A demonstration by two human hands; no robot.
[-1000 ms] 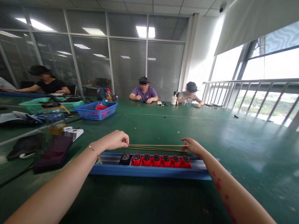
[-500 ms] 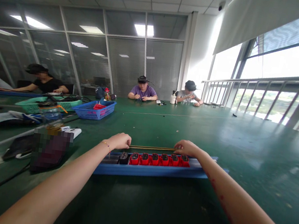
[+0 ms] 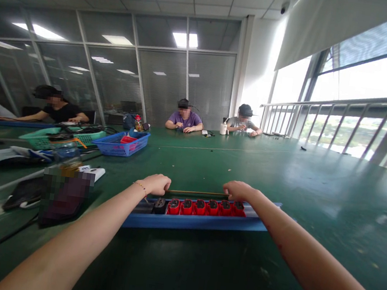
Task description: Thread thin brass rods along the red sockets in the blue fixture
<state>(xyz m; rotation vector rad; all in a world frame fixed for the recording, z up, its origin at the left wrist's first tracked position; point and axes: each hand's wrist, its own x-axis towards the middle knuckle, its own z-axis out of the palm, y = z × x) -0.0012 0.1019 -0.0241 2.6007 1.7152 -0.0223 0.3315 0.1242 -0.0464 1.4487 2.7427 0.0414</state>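
A long blue tray (image 3: 197,225) lies crosswise in front of me, holding a row of several red blocks with dark tops (image 3: 200,207) and one black block (image 3: 160,206) at the row's left end. Just behind the row runs a thin yellowish-brown strip (image 3: 196,193). My left hand (image 3: 159,184) is closed at the strip's left end, fingers curled down. At its right end, above the last red blocks, my right hand (image 3: 236,190) is closed too. The fingertips of both hands are partly hidden.
On the left of the green table (image 3: 191,163) are a blue basket (image 3: 122,147), a green basket (image 3: 41,137), a jar of amber liquid (image 3: 68,157) and a dark pouch (image 3: 65,199). Several people sit across the table, with a white bottle (image 3: 223,128) near one.
My right hand has shifted slightly left and nearer the red blocks. The strip, which showed as a yellow and dark double line, now looks like a single thinner line.
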